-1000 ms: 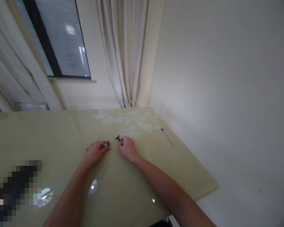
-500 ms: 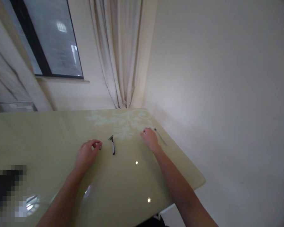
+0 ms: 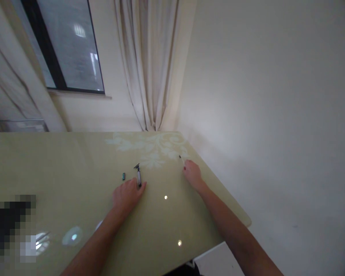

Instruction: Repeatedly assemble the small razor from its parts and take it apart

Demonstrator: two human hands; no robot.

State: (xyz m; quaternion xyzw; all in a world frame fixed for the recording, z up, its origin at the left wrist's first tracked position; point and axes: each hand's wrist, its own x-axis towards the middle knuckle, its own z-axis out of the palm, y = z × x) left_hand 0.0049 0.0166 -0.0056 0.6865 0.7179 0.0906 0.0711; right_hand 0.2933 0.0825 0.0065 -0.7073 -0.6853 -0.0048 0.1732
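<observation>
Well, a razor (image 3: 138, 177) lies on the shiny tabletop (image 3: 155, 226), with its dark head at the far end and its handle at the near end. The left hand (image 3: 128, 195) is right at the razor's near end. Its thumb is on the right side of the handle and its other fingers are on the left side, so the handle's end sits between them. I cannot tell if they squeeze it or just rest around it. A small green block (image 3: 123, 176) is near the razor, on its left, with a gap between.

The right hand (image 3: 193, 174) is well over to the right of the razor. Its fingers are curled around a thin stick (image 3: 182, 160), and the stick's dark tip pokes out, a bit farther back than the razor's head.

Behind the razor, the tabletop has a pale flower print (image 3: 151, 157). Farther behind the razor hangs a curtain (image 3: 149, 57), and a window (image 3: 69, 42) is back and to its left. A plain wall (image 3: 261, 115) is past the razor's right side.
</observation>
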